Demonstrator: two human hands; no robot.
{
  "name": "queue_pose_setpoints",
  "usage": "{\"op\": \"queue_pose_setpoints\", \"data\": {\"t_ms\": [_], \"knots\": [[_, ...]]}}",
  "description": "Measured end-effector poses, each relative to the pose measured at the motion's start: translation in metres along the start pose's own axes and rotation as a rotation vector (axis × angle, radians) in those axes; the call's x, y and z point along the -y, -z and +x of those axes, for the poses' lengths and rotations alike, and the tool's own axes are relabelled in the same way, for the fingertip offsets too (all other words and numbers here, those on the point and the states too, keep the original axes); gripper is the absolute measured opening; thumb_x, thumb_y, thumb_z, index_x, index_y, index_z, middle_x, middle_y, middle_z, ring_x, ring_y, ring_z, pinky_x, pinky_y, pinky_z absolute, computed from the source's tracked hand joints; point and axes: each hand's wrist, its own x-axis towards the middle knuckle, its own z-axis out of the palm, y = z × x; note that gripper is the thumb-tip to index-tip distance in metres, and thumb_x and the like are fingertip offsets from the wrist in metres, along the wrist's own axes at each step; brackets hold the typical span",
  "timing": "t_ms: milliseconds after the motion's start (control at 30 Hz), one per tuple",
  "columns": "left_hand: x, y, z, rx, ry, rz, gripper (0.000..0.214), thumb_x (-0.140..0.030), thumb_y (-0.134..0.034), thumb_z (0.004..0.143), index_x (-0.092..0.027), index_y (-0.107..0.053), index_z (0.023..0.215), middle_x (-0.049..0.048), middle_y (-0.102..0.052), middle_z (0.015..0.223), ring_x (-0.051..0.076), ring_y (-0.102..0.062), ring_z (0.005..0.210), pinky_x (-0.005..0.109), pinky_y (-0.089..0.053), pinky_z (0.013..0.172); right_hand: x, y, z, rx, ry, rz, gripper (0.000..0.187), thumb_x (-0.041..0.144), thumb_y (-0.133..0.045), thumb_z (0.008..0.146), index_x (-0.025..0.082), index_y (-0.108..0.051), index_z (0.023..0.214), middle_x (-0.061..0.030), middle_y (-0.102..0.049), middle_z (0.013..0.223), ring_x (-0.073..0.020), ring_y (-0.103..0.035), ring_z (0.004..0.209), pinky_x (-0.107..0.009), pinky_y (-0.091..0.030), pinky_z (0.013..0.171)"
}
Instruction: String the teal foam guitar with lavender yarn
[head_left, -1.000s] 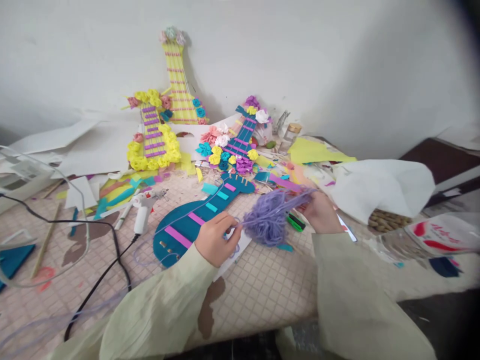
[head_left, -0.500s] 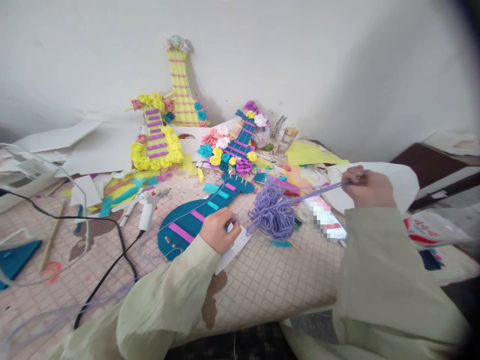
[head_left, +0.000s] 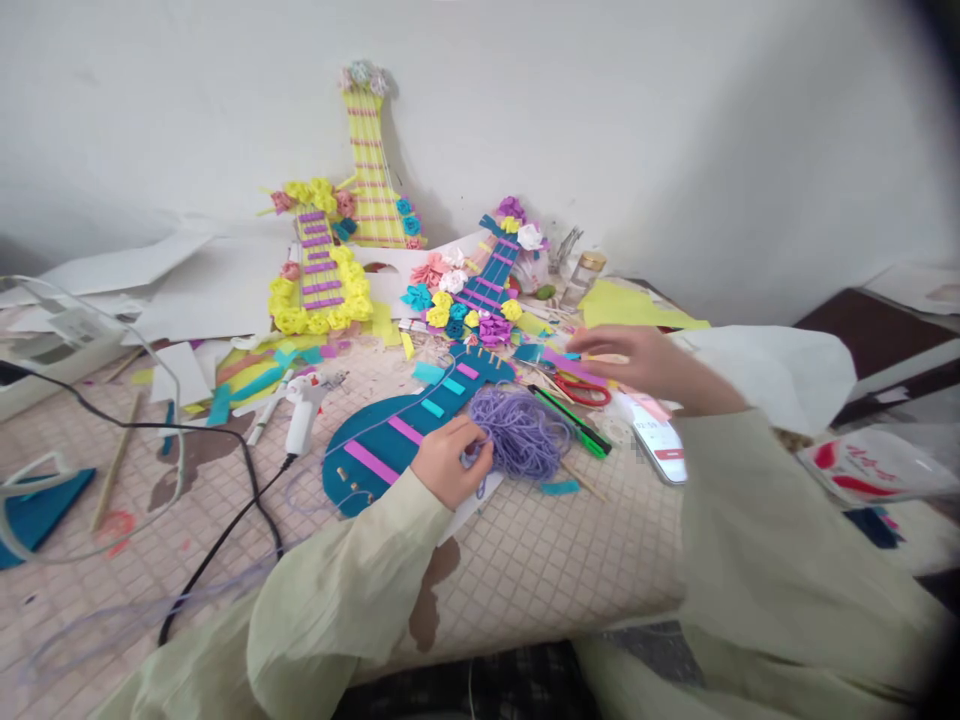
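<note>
My left hand (head_left: pixel 454 462) is closed in a pinch on purple yarn, at the left edge of a loose yarn bundle (head_left: pixel 521 432). Under and beside this hand lies a blue guitar-shaped cutout (head_left: pixel 382 415) with pink and turquoise strips across it, small pegs at both ends and a strand of yarn along it. My right hand (head_left: pixel 652 365) reaches over the table with fingers stretched out, holding nothing that I can see. Just left of its fingertips are red-handled scissors (head_left: pixel 581 388) and a purple paper strip (head_left: pixel 566 366). A green-and-black cutter (head_left: pixel 581 425) lies beside the yarn.
A white glue gun (head_left: pixel 301 420) with a black cord rests on the left. Decorated paper guitars (head_left: pixel 319 265) lean by the wall. Paper scraps (head_left: pixel 255 385) cover the back of the table. A phone (head_left: pixel 660 440) lies below my right hand, with a plastic packet (head_left: pixel 862 465) farther right.
My right hand has let go of the stretched yarn strands and moved left towards the scissors. The bundle now lies closer to my left hand, uncovering the cutter.
</note>
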Motion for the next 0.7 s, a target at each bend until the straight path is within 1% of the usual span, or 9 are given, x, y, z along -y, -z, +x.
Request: {"op": "queue_pose_setpoints", "data": {"t_ms": [67,133,233,333,467,500,533,600,700], "knots": [[-0.001,-0.001,-0.001,0.024,-0.008,-0.014,0.014,-0.016,-0.046,0.076,-0.016,-0.050,0.063,-0.0004,-0.049,0.058,0.010,-0.046,0.053,0.021,-0.038,0.051,0.015,-0.037,0.017,0.115,0.257,0.035,0.027,0.032,-0.050,0.079,0.022,-0.062,0.101,-0.0041,-0.062,0.109,-0.0192,-0.054,0.104,-0.035,-0.041,0.092],[-0.002,-0.003,-0.002,0.038,-0.025,-0.024,0.014,-0.016,-0.045,0.077,-0.016,-0.051,0.064,0.0001,-0.049,0.058,0.010,-0.046,0.053,0.021,-0.039,0.050,0.022,-0.074,0.034,0.277,0.408,0.048,0.030,0.025,-0.053,0.076,0.024,-0.061,0.105,-0.0018,-0.061,0.109,-0.0177,-0.052,0.107,-0.033,-0.039,0.094],[-0.002,-0.004,-0.003,0.045,-0.081,-0.036,0.014,-0.016,-0.044,0.077,-0.016,-0.051,0.065,0.0007,-0.049,0.058,0.010,-0.045,0.053,0.021,-0.038,0.051,0.017,-0.105,0.050,0.409,0.343,-0.027,0.025,0.018,-0.059,0.068,0.023,-0.066,0.092,-0.0009,-0.066,0.095,-0.0173,-0.059,0.089,-0.029,-0.044,0.080],[-0.001,-0.003,-0.004,0.046,-0.093,-0.052,0.014,-0.016,-0.044,0.076,-0.017,-0.050,0.064,0.0003,-0.047,0.057,0.010,-0.043,0.053,0.022,-0.038,0.051,-0.001,-0.096,0.050,0.321,0.196,-0.104,0.012,0.021,-0.055,0.072,0.021,-0.067,0.072,-0.0020,-0.067,0.073,-0.0169,-0.060,0.069,-0.028,-0.044,0.067],[-0.001,0.001,-0.002,0.034,-0.030,-0.105,0.013,-0.013,-0.044,0.071,-0.017,-0.046,0.059,-0.0016,-0.043,0.054,0.009,-0.040,0.050,0.021,-0.035,0.049,-0.035,-0.057,0.028,-0.260,-0.103,-0.236,0.022,0.027,-0.046,0.078,0.019,-0.065,0.071,-0.0056,-0.066,0.072,-0.0185,-0.057,0.067,-0.030,-0.041,0.064],[-0.001,0.002,-0.002,0.033,-0.001,-0.117,0.013,-0.013,-0.044,0.069,-0.017,-0.045,0.057,-0.0021,-0.041,0.054,0.009,-0.039,0.049,0.021,-0.034,0.049,-0.044,-0.050,0.020,-0.338,-0.183,-0.270,0.022,0.028,-0.047,0.077,0.018,-0.065,0.069,-0.0059,-0.065,0.070,-0.0189,-0.056,0.065,-0.031,-0.040,0.062],[-0.001,0.002,-0.001,0.034,0.030,-0.125,0.014,-0.012,-0.044,0.068,-0.017,-0.044,0.056,-0.0026,-0.040,0.053,0.009,-0.038,0.049,0.021,-0.033,0.048,-0.050,-0.046,0.012,-0.359,-0.253,-0.294,0.021,0.028,-0.048,0.076,0.018,-0.064,0.065,-0.0060,-0.064,0.066,-0.0193,-0.055,0.063,-0.031,-0.040,0.060],[0.000,0.001,-0.001,0.037,0.076,-0.136,0.014,-0.012,-0.044,0.067,-0.017,-0.042,0.054,-0.0032,-0.038,0.051,0.009,-0.037,0.048,0.021,-0.032,0.048,-0.058,-0.044,-0.003,-0.244,-0.321,-0.291,0.020,0.027,-0.052,0.073,0.019,-0.062,0.058,-0.0047,-0.061,0.057,-0.0189,-0.054,0.056,-0.032,-0.039,0.058],[0.001,-0.003,-0.001,0.057,0.088,-0.140,0.013,-0.011,-0.043,0.066,-0.017,-0.042,0.054,-0.0031,-0.038,0.052,0.009,-0.038,0.048,0.022,-0.031,0.048,-0.049,-0.054,-0.012,-0.043,-0.157,-0.168,0.019,0.028,-0.051,0.075,0.020,-0.065,0.064,-0.0044,-0.064,0.065,-0.0196,-0.058,0.062,-0.035,-0.043,0.066]]}}
